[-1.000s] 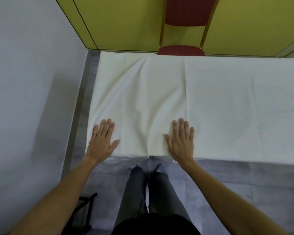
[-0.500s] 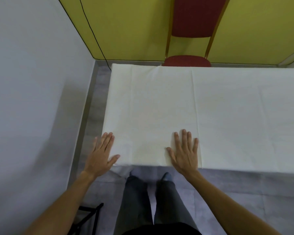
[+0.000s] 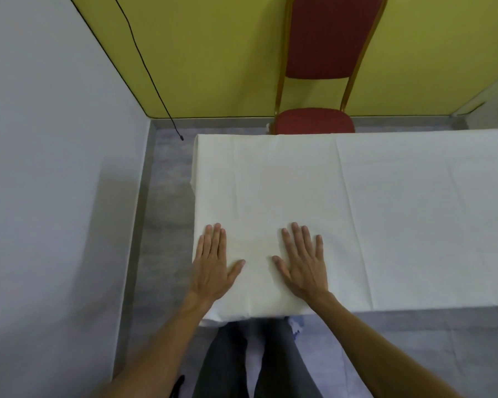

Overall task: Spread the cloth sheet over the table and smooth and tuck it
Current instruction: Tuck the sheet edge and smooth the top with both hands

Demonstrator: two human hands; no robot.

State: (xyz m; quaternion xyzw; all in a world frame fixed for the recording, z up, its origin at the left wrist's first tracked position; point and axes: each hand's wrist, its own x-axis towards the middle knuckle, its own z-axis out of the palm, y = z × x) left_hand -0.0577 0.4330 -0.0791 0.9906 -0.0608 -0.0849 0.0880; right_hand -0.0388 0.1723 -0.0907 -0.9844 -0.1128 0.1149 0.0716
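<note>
A cream cloth sheet [image 3: 385,214] lies flat over the table and covers its whole top, hanging a little over the near and left edges. Faint fold lines run across it. My left hand [image 3: 213,265] lies flat on the sheet at the table's near left corner, fingers straight and together. My right hand [image 3: 302,262] presses flat on the sheet a short way to the right, fingers straight and slightly spread. Both palms face down. The table itself is hidden under the cloth.
A red chair with a gold frame [image 3: 316,122] stands against the far side of the table, before a yellow wall. A grey wall [image 3: 46,196] runs close along the left, leaving a narrow strip of floor. A black cable [image 3: 156,90] hangs down near the corner.
The big wrinkles in the sheet's left part are gone and it lies flat. My left hand, off the left edge half a second ago, is back on the sheet; both hands lie farther from the near edge.
</note>
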